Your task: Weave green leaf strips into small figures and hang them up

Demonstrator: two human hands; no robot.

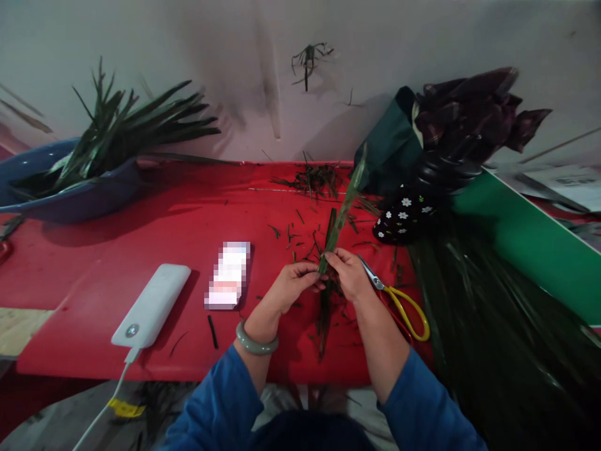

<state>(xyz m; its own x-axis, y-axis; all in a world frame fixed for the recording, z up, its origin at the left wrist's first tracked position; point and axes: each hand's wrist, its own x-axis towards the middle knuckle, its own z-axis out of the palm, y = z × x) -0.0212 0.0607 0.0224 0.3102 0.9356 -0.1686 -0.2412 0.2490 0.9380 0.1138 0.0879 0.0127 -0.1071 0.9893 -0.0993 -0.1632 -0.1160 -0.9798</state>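
Note:
My left hand and my right hand meet over the red table, both pinched on a long green leaf strip. The strip rises from my fingers toward the far right and hangs down below them to the table's front edge. Both hands have fingers curled closed around it. Yellow-handled scissors lie just right of my right hand.
A white power bank with a cable and a phone lie to the left. A blue basin of long leaves stands far left. Leaf scraps litter the middle. A heap of dark leaves and a flowered pouch fill the right.

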